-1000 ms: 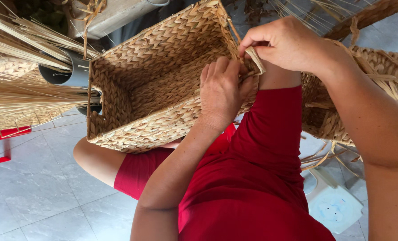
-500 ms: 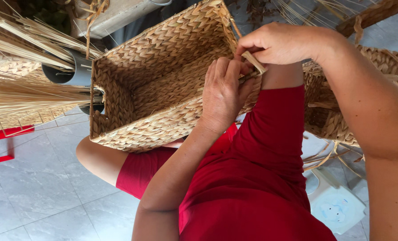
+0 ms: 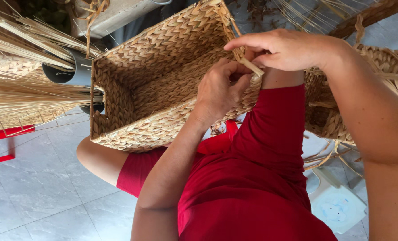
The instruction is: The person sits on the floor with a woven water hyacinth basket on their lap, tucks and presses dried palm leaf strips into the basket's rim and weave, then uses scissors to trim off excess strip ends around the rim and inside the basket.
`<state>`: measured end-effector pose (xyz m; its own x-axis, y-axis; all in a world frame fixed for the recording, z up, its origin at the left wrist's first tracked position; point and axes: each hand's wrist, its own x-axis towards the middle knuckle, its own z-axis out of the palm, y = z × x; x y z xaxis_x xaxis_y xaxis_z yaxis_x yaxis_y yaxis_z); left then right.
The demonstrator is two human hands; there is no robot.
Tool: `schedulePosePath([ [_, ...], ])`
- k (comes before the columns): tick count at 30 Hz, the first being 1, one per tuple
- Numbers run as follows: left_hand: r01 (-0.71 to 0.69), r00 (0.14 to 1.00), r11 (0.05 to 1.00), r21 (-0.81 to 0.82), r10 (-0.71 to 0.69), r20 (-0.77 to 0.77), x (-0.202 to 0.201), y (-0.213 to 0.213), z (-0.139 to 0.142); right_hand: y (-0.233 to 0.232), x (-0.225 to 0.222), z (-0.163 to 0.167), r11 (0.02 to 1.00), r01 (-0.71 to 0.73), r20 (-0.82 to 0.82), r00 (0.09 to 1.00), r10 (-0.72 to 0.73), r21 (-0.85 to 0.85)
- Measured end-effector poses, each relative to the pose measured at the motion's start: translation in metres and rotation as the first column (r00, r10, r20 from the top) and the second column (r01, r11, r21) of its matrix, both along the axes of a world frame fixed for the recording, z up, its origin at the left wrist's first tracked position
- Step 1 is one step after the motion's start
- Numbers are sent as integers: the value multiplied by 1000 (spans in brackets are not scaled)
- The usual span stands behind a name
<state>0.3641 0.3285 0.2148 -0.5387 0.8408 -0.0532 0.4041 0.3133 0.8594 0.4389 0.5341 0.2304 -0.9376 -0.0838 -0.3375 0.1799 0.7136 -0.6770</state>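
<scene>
Pale grey floor tiles (image 3: 38, 187) fill the near left of the scene, with dry straw bundles (image 3: 25, 89) fanning in from the left edge and a grey pipe (image 3: 71, 71) poking out among them. A red frame (image 3: 2, 138) lies on the tiles at the far left edge. In the middle, a rectangular woven basket (image 3: 163, 85) rests tipped on the person's lap, its open mouth turned toward the camera and its handle slot at the left end. The red shorts (image 3: 252, 187) cover the legs beneath it. The left hand (image 3: 221, 91) curls over the basket's right rim, fingers bent and pressing on the weave, thumb close to a flat strand (image 3: 252, 67) of pale fibre. The right hand (image 3: 288, 49) reaches in from the right, closed in a pinch on that strand just above the rim, touching the left hand's fingertips. Behind the right arm, to the right, sits a second woven piece (image 3: 382, 71) with loose ends sticking out. A white plastic stool (image 3: 337, 205) stands on the floor at the near right, with stray fibres (image 3: 328, 156) scattered above it.
</scene>
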Motion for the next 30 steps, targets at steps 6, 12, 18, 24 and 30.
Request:
schedulePosePath([
  [6, 28, 991, 987, -159, -6, 137, -9, 14, -5, -11, 62, -8, 887, 329, -470, 758, -452, -322],
  [12, 112, 973, 978, -175, -71, 222, -16, 21, -13, -77, 97, -31, 819, 537, -639, 561, -527, -203],
  [18, 131, 953, 974, -185, -72, 295, -18, 25, -14, -101, 82, -41, 788, 606, -780, 439, -446, -110],
  [24, 132, 957, 983, -131, -91, 276, -19, 23, -16, -102, 74, -56, 777, 620, -807, 403, -431, -106],
  [30, 97, 952, 989, -113, -59, 300, -20, 24, -17, -95, 82, -58, 749, 618, -746, 376, -550, -241],
])
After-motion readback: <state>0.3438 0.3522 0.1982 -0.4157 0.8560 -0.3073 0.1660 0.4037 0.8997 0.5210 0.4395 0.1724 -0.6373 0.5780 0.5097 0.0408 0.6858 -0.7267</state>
